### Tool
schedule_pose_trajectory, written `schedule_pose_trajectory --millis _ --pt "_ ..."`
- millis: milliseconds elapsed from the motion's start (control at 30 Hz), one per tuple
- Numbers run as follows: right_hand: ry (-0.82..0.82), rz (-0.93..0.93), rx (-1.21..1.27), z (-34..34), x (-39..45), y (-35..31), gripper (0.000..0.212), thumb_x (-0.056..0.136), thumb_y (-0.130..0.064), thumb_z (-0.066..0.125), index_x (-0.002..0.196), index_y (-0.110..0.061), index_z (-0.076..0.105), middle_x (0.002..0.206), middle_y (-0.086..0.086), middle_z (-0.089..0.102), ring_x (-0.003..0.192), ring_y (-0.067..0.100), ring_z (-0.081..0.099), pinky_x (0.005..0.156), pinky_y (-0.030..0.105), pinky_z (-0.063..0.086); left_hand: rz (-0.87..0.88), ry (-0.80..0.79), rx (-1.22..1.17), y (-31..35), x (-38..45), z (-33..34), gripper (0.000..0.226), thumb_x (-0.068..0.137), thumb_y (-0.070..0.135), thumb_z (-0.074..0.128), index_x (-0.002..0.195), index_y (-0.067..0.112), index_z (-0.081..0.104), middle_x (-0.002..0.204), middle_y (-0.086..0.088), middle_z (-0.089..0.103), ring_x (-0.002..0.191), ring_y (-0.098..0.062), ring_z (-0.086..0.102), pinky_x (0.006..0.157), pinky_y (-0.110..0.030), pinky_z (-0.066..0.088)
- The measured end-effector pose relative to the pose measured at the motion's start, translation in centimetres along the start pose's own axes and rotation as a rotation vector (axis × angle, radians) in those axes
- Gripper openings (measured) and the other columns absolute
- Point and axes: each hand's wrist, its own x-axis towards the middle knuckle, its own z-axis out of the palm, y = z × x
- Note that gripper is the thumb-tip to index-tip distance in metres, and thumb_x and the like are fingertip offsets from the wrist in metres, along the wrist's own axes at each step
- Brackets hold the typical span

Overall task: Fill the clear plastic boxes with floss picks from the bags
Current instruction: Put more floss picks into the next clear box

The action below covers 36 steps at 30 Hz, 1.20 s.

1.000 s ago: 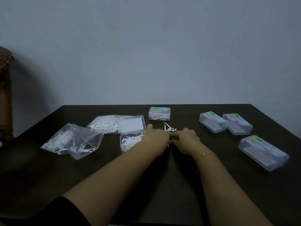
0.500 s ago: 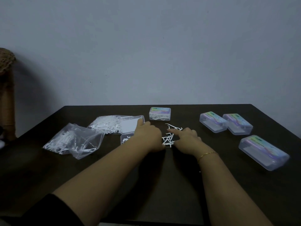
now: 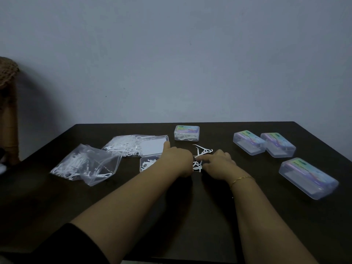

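Note:
On the dark table (image 3: 190,206), my left hand (image 3: 177,161) and my right hand (image 3: 217,164) lie close together. A small heap of loose white floss picks (image 3: 198,165) sits between them. My left thumb sticks out to the left and its fingertips are hidden, bent down beside the heap. My right index finger stretches onto the picks. An open clear box (image 3: 146,164) holding some picks is partly covered by my left hand, and its lid (image 3: 153,147) lies behind it. Two clear bags of picks (image 3: 85,164) (image 3: 123,145) lie to the left.
A closed box with picks inside (image 3: 186,132) stands at the back centre. Three closed clear boxes (image 3: 248,141) (image 3: 278,144) (image 3: 308,178) are on the right. A wicker chair (image 3: 7,103) stands left of the table, with a plain wall behind.
A second ago both hands were pressed together over the picks. They have since moved slightly apart, leaving the picks spread on the table between them, and my left hand shifted left over the open box.

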Motion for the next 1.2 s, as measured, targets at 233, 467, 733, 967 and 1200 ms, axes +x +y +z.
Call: schedule_pose_trajectory --millis 233,467,733,967,1200 --pt "0.014 0.052 0.002 -0.7 0.2 0.6 0.017 0.092 -0.035 0.056 0.108 -0.034 0.062 0.130 0.007 0.040 0.123 0.027 0.035 0.103 0.035 0.036 -0.025 -0.004 -0.002 0.3 0.2 -0.3 0.025 0.089 0.032 0.054 0.069 0.019 0.048 0.069 0.004 0.049 0.092 -0.019 0.057 0.105 -0.046 0.014" --pt "-0.032 0.139 -0.029 -0.7 1.4 0.9 0.034 0.089 -0.036 0.056 0.119 -0.020 0.062 0.127 0.005 0.053 0.120 0.026 0.043 0.104 0.040 0.038 -0.014 0.030 -0.054 0.7 -0.1 0.0 0.024 0.091 0.041 0.052 0.083 0.019 0.053 0.077 0.003 0.050 0.099 -0.021 0.058 0.106 -0.045 0.014" --pt "-0.115 0.187 -0.024 -1.7 1.1 1.0 0.038 0.093 -0.033 0.052 0.125 -0.012 0.058 0.130 0.009 0.054 0.123 0.027 0.047 0.106 0.037 0.038 0.105 0.195 0.118 -0.3 0.1 -0.7 0.015 0.087 0.032 0.054 0.078 0.020 0.057 0.076 0.003 0.059 0.090 -0.020 0.060 0.100 -0.041 0.019" --pt "-0.105 0.262 0.096 -1.1 1.4 0.7 0.046 0.079 -0.032 0.069 0.118 -0.009 0.060 0.119 0.014 0.059 0.111 0.028 0.055 0.096 0.040 0.048 0.140 0.505 -0.101 -2.7 -0.5 -1.4 0.017 0.084 0.036 0.057 0.095 0.028 0.067 0.092 0.003 0.063 0.098 -0.014 0.052 0.089 -0.033 0.015" --pt "-0.001 0.176 -0.023 -0.4 0.9 -0.3 0.023 0.079 -0.030 0.068 0.092 -0.012 0.061 0.075 0.002 0.051 0.083 0.021 0.056 0.079 0.032 0.051 -0.087 0.720 -0.429 -7.0 -3.8 3.4 0.006 0.085 0.034 0.064 0.084 0.031 0.069 0.089 0.012 0.064 0.097 -0.009 0.052 0.081 -0.027 0.011"
